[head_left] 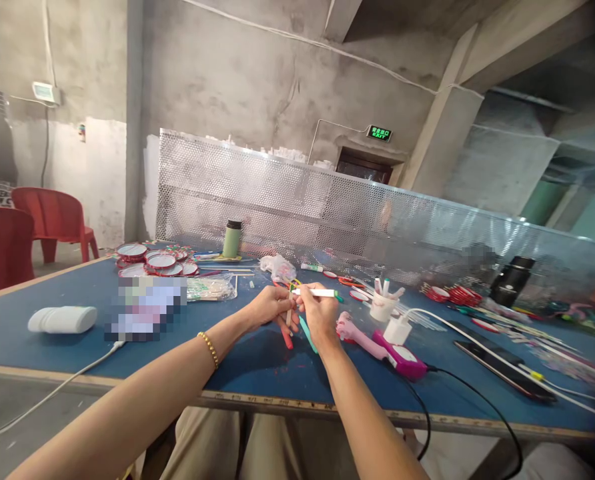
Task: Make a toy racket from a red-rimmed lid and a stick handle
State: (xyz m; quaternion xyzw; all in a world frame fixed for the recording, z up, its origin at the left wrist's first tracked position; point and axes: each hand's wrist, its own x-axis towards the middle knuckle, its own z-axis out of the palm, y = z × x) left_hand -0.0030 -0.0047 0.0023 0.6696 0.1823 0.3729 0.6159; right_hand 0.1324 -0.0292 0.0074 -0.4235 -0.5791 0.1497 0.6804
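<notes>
Landmark: white cup (380,309), on the table (7,333).
White marker pen (320,293), green-ended, one: left of the cup, pinched between thumb and fingers of the right hand (319,315).
Left hand (271,307), one: farther left of the cup, fingers drawn together; what they grip, cannot tell.
Red piece (287,336), teal piece (307,334), one each: left of the cup, nearer the wearer.
Step, as judged: fine two-handed work at the pen end away from the cup. Next move calls for a steady left hand and light pen control.
</notes>
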